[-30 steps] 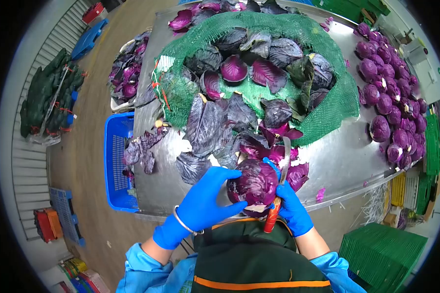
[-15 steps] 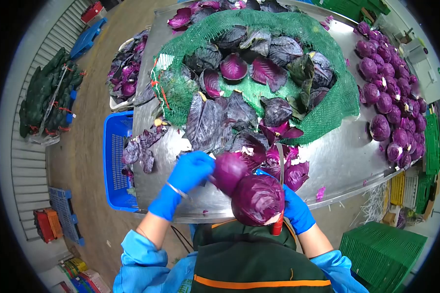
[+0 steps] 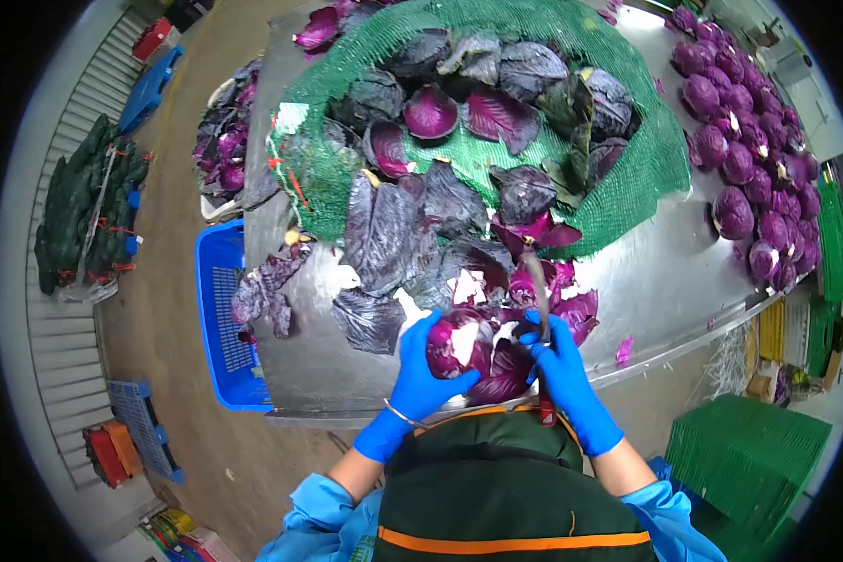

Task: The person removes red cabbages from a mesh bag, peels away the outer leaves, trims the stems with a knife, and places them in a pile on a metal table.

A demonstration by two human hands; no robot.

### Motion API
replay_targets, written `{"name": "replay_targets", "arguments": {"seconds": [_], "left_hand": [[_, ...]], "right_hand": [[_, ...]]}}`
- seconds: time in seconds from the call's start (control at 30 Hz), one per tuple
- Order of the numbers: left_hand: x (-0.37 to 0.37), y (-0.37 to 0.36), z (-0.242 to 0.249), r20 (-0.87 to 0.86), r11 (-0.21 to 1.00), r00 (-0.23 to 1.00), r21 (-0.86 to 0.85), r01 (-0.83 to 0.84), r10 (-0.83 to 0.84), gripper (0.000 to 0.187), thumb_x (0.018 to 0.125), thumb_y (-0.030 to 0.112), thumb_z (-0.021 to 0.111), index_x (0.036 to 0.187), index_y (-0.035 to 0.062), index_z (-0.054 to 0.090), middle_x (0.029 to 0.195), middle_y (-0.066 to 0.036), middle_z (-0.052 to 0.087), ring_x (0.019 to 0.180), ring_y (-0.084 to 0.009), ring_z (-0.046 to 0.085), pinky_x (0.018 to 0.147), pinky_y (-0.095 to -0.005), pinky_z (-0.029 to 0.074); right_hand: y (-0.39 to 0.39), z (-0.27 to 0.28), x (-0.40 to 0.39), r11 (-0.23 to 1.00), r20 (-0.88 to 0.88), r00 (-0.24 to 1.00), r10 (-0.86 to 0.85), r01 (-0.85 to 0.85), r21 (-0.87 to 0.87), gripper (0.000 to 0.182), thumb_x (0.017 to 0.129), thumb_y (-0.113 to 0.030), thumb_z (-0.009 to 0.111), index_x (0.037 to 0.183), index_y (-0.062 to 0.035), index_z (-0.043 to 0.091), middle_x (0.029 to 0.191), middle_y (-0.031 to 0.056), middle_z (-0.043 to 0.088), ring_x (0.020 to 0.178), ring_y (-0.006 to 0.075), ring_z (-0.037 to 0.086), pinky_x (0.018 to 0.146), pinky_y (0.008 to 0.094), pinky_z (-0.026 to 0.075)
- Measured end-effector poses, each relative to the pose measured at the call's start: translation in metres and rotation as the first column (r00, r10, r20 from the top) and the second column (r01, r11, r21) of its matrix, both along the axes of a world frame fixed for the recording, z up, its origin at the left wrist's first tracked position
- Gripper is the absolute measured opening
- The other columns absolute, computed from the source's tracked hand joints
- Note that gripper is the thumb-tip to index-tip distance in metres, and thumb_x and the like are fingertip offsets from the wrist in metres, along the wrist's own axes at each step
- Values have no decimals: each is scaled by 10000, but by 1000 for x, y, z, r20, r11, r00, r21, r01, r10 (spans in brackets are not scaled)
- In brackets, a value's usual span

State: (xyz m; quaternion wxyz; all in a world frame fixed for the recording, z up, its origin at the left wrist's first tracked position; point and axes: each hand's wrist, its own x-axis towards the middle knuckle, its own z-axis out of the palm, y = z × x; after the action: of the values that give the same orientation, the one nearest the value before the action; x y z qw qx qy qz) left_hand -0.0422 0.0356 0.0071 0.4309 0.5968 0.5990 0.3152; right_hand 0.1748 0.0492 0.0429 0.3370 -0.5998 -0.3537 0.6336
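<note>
A red cabbage (image 3: 459, 351) is at the table's near edge, its pale cut patch showing. My left hand (image 3: 424, 379), in a blue glove, grips its left side with thumb and fingers. On the cabbage's right, my gloved right hand (image 3: 569, 377) is closed round a knife (image 3: 539, 286); the blade points away from me and the red handle end shows below the hand. Loose dark cabbage leaves (image 3: 379, 225) lie just beyond. A green mesh sack (image 3: 660, 140) spreads behind them with more leaves on and in it.
Trimmed red cabbages (image 3: 732, 213) are piled along the right of the metal table (image 3: 646, 290). A blue basket (image 3: 217, 328) stands at the table's left edge, with a container of leaves (image 3: 225, 155) behind it. Green crates (image 3: 749, 459) are stacked at lower right.
My left hand has moved right and onto the cabbage, which now sits farther forward with a pale cut side showing. The loose leaf by that hand is no longer distinct. The knife stays in my right hand.
</note>
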Motion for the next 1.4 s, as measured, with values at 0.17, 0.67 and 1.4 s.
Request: {"name": "replay_targets", "arguments": {"seconds": [0.17, 0.67, 1.4], "left_hand": [[9, 3, 0, -31, 999, 999, 40, -32, 34, 991, 546, 328, 850, 1325, 11, 327, 1215, -177, 419, 1140, -324, 403, 985, -425, 329], [15, -5, 5, -4, 997, 1000, 70, -20, 21, 940, 568, 275, 844, 1309, 7, 331, 1291, -171, 367, 1220, -298, 367, 1030, -401, 307], [-15, 8, 75, 359, 983, 930, 129, -134, 79, 1033, 534, 201, 849, 1358, -3, 261, 1379, -173, 321, 1281, -297, 325, 1072, -407, 255]], "right_hand": [[-17, 9, -6, 794, 634, 739, 228, -518, 318, 450, 891, -145, 521, 1322, -251, 453, 889, 66, 521, 739, 222, 564, 607, 305, 477], [22, -31, -16, 948, 356, 894, 271, -313, 64, 480, 884, -270, 552, 1298, -58, 434, 1030, 135, 594, 859, 234, 589, 747, 354, 468], [50, -1, 8, 875, 387, 913, -131, -77, 478, 319, 830, -195, 625, 1124, -75, 595, 687, 29, 570, 547, 108, 514, 484, 240, 420]]}}
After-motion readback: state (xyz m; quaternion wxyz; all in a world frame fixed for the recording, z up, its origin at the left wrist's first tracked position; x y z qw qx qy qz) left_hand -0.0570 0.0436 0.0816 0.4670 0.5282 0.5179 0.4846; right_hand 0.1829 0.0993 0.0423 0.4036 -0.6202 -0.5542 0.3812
